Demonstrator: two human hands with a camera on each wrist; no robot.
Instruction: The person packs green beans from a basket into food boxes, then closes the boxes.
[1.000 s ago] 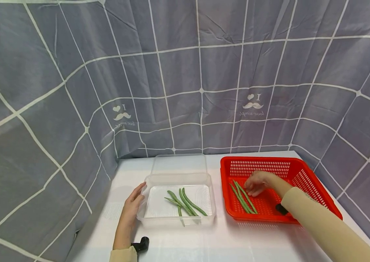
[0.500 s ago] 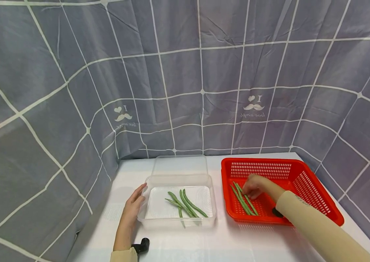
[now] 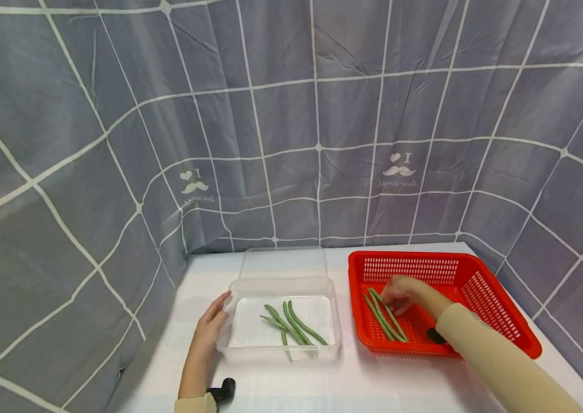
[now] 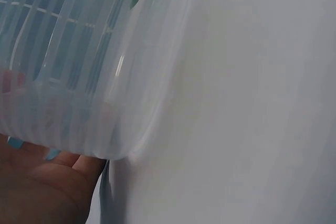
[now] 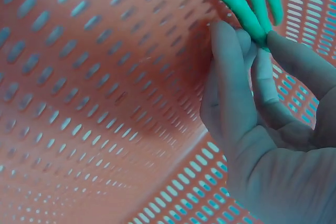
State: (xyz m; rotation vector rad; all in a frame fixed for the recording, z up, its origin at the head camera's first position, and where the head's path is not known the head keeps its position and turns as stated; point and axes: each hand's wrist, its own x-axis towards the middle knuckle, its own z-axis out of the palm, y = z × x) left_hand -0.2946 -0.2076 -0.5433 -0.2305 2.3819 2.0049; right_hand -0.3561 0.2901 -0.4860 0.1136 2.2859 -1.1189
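My left hand rests its fingers against the left side of a clear plastic container. Several green beans lie inside it. In the left wrist view, the hand sits below the container's ribbed wall. Over to the right, my right hand reaches into a red perforated basket holding a few green beans. The right wrist view shows thumb and fingers of the hand pinching the end of one green bean; other beans are beside it.
A clear lid extends behind the container. Everything stands on a white tabletop. A grey grid-patterned curtain surrounds the back and sides. The basket's raised walls enclose the right hand.
My right hand has moved left inside the basket to the beans, and its fingers have closed on one bean's end. The left hand stays against the container.
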